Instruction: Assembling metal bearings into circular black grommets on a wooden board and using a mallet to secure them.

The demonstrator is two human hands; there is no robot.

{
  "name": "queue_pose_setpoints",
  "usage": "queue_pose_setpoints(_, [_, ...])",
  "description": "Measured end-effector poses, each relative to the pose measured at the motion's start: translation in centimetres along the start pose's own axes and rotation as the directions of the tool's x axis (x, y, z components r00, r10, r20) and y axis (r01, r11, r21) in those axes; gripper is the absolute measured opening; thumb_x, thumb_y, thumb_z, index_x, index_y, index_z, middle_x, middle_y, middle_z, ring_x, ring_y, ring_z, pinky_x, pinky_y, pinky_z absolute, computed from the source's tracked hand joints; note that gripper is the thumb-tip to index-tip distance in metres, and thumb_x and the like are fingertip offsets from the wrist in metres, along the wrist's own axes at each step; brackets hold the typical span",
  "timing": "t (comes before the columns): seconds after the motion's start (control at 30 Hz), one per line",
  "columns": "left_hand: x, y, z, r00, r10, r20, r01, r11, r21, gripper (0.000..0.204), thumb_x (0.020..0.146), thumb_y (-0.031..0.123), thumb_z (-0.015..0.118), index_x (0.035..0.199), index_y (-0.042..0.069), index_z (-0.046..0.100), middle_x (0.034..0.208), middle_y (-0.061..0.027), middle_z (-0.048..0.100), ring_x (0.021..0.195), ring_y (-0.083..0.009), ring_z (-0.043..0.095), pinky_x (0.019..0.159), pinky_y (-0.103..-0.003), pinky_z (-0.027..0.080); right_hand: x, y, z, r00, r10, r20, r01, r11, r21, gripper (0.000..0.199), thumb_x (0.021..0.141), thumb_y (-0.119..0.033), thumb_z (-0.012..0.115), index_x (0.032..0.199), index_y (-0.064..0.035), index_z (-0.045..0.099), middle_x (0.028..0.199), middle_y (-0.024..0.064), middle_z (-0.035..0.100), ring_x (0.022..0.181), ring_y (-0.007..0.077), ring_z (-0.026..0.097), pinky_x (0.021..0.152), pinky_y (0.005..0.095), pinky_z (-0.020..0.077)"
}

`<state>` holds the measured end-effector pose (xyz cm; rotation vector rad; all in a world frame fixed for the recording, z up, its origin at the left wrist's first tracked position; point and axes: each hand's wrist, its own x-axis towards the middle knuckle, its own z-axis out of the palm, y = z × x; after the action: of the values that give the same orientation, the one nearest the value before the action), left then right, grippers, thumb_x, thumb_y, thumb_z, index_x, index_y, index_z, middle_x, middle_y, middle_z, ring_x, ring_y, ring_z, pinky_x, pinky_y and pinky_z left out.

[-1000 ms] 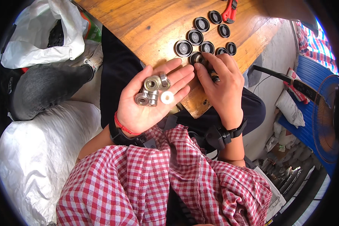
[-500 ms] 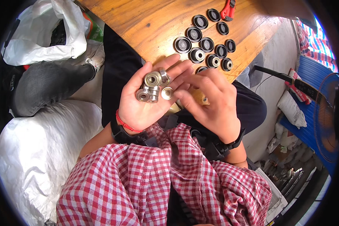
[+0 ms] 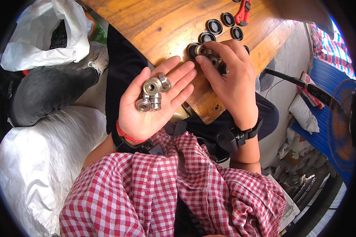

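Note:
My left hand (image 3: 148,106) is palm up with its fingers stretched out, holding several steel ball bearings (image 3: 152,86) in the palm. Over the table, my right hand (image 3: 234,73) pinches one ball bearing (image 3: 201,50) between thumb and fingertips. That bearing is at a round black cap (image 3: 192,50); whether it sits inside cannot be told. More black caps (image 3: 214,26) lie on the wooden table beyond my right hand. Beneath its fingers, a cap with a bearing in it (image 3: 214,61) partly shows, and the hand hides others.
A red-handled tool (image 3: 243,14) lies at the far side of the wooden table (image 3: 162,31). To the left are an open white bag (image 3: 43,55) and a large white sack (image 3: 47,158). A fan (image 3: 344,118) stands at the right.
My right hand has moved from beside the left palm up to the caps, carrying one bearing. My left hand has shifted slightly left and down with the remaining bearings.

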<state>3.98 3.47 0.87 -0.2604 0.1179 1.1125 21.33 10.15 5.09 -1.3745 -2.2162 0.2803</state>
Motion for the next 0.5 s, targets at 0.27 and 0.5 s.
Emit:
queue_pose_setpoints(0.27, [0.2,-0.2,0.1,0.999,-0.039,0.034,0.038,0.999,0.015,0.054,0.100,0.034,0.028,0.142,0.001,0.027,0.149,-0.0258,0.018,0.141,-0.0342,0.014,0.115,-0.046,0.014,-0.2,-0.1,-0.2,0.999,0.005,0.038,-0.001,0.995,-0.095,0.021,0.073,-0.016,0.071,0.090,-0.0056,0.065,0.080,0.0068,0.058,0.077,0.0262,0.058,0.064,0.0357,0.0470])
queue_pose_setpoints(0.5, [-0.3,0.4,-0.4,1.000,0.002,0.022,-0.002,1.000,0.004,0.055,0.100,0.034,0.028,0.142,0.000,0.026,0.149,-0.0252,0.017,0.141,-0.0344,0.012,0.115,-0.047,0.014,0.5,-0.8,0.8,0.996,-0.027,0.082,0.037,0.991,-0.130,0.019,0.074,-0.016,0.069,0.090,-0.0051,0.065,0.078,0.0079,0.057,0.077,0.0275,0.058,0.063,0.0368,0.0471])
